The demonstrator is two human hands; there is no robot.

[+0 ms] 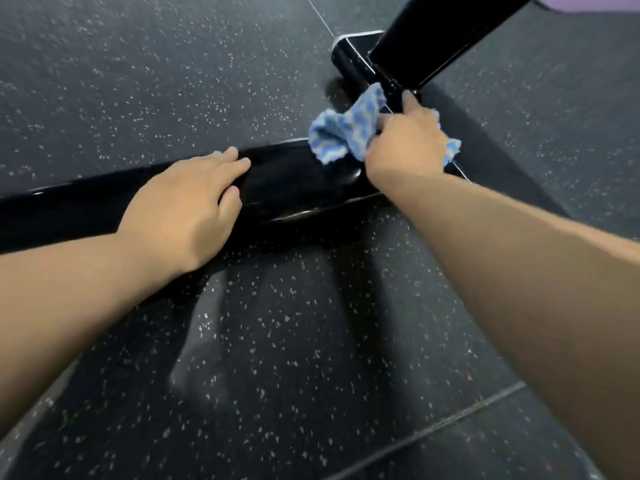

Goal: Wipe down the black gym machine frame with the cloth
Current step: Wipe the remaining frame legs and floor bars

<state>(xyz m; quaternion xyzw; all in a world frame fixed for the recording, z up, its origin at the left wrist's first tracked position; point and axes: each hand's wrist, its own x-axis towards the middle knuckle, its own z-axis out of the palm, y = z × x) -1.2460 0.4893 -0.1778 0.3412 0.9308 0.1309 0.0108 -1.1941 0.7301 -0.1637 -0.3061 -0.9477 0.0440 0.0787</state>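
Right hand: your right hand [405, 140] grips the cloth [341, 133], with the fingers curled over the bunched fabric. One finger reaches forward and touches the black metal at the foot of the slanted post.
Cloth: it is blue and pale, with a zigzag weave, and it is crumpled. Most of it sticks out to the left of your knuckles, and a smaller corner shows on the right side of the hand. It lies against the frame where the low bar meets the post's base.
Left hand: your left hand [187, 202] rests palm down on the low bar, holding nothing. The fingers are nearly straight and spread along the top, and the thumb is tucked on the near side.
Machine frame: the black gym machine frame [294, 181] is glossy. Its low bar runs from the left edge across the middle of the view, just above the floor and under both hands.
Slanted post: the slanted post [433, 39] rises toward the top right from a flat base plate [349, 50] with a bright edge, just beyond your right hand.
Floor: the floor [138, 81] is dark rubber flecked with white. A thin seam runs at the top and another at the lower right.
Far corner: a purple surface [595, 1] shows at the top right, too cropped to identify.
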